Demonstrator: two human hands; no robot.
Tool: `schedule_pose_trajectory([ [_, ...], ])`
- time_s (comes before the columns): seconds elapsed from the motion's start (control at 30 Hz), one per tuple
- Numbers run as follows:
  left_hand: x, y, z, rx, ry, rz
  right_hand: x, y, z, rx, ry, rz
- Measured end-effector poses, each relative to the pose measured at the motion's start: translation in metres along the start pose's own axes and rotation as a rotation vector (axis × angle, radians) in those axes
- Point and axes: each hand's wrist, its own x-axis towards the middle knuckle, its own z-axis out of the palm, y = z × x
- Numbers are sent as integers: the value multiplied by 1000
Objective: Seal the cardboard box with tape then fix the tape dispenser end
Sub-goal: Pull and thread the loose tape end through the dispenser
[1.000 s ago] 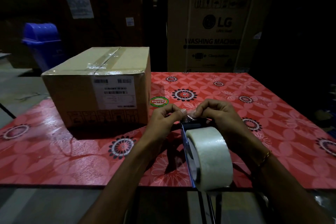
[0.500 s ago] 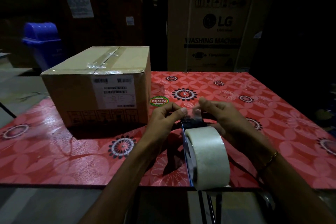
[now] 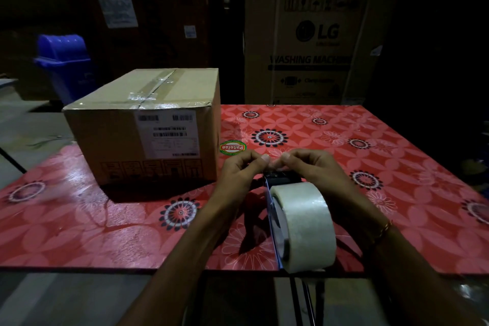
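A closed cardboard box [image 3: 148, 130] with clear tape along its top seam stands on the left of the red flowered table [image 3: 370, 145]. The tape dispenser [image 3: 280, 180], carrying a large roll of clear tape [image 3: 304, 225], rests near the table's front edge. My left hand [image 3: 238, 174] and my right hand [image 3: 312, 169] meet just above the dispenser's front end. Both pinch the loose clear tape end [image 3: 275, 163] between thumb and fingertips.
A round green and red sticker [image 3: 232, 147] lies on the table beside the box. A blue bin [image 3: 66, 66] stands at the back left. A tall washing machine carton [image 3: 315, 45] rises behind the table. The room is dark.
Half a second ago my right hand was spread over the dispenser's front. It has closed back onto the tape end beside my left fingertips. The box and dispenser have stayed in place.
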Motion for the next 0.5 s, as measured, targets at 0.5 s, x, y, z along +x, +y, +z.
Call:
schedule_pose_trajectory([
  [0.5,-5,0,0,6,23,9,0,3,1,4,-43,12],
])
